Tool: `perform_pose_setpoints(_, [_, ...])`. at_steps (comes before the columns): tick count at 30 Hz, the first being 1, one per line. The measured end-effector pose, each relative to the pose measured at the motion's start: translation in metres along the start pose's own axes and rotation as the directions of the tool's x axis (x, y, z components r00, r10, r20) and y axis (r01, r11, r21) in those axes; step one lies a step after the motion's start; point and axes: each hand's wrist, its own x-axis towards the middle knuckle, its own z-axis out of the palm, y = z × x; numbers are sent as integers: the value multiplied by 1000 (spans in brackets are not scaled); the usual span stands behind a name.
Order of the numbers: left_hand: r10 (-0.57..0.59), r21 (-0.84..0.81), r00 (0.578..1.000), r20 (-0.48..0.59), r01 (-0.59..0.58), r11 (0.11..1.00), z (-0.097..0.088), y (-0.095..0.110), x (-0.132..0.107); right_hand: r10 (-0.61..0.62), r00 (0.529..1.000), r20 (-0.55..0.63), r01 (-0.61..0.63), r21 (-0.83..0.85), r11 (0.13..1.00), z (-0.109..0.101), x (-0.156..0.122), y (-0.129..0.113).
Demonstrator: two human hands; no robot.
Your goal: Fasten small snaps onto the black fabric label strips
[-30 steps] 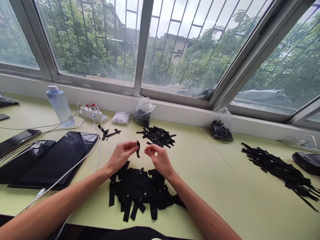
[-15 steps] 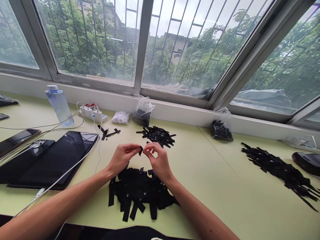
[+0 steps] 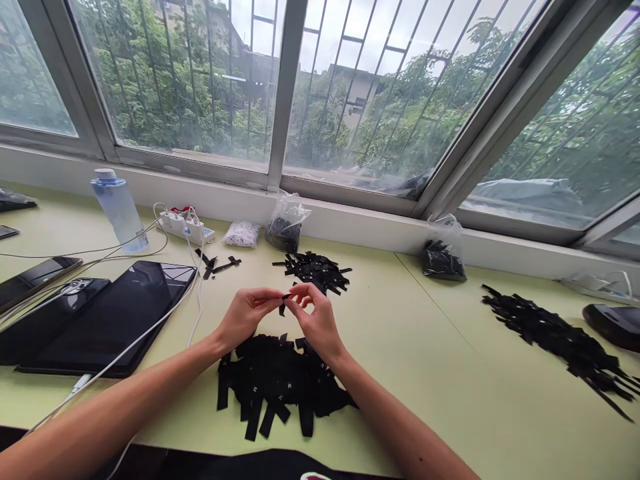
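A small black fabric strip [image 3: 283,309] is pinched between my two hands, its lower end hanging down. My left hand [image 3: 247,313] grips it with thumb and forefinger from the left. From the right, my right hand [image 3: 315,317] closes thumb and fingers on the same strip, close to the left fingertips. Below both hands lies a large pile of black strips [image 3: 270,380], several bearing a small white letter M. Just beyond the hands is a smaller heap of short black pieces [image 3: 317,270] with tiny white marks.
A tablet [image 3: 115,320], phones [image 3: 37,280] and white cables lie left, near a water bottle [image 3: 120,210] and power strip [image 3: 185,228]. Bags of black pieces [image 3: 285,233] [image 3: 444,257] and a white packet [image 3: 241,235] stand along the windowsill. Another black strip pile [image 3: 560,340] lies right.
The fingertips of both hands have come closer together on the black strip, and its end now hangs more plainly below them. The piles have not moved.
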Motion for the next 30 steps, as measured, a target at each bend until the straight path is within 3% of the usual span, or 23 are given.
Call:
perform_pose_setpoints(6, [22,-7,1000,6,-22,1000,0,3,-1,-97,994,-54,93,-59,994,1,-2,-1])
perform_pose_setpoints(10, [32,10,999,-16,-32,999,0,7,0,-92,990,-108,86,-56,995,-1,0,2])
perform_pose_setpoints(23, [70,49,997,26,-71,996,-4,3,5,-106,987,-124,101,-43,994,-3,-1,1])
perform_pose_setpoints(27, [94,276,995,-24,-84,958,-13,-8,14,-99,987,-129,96,-28,995,-5,0,3])
perform_pose_setpoints(30, [121,481,992,37,-124,868,-18,-18,18,-112,986,-127,109,-35,993,-7,1,3])
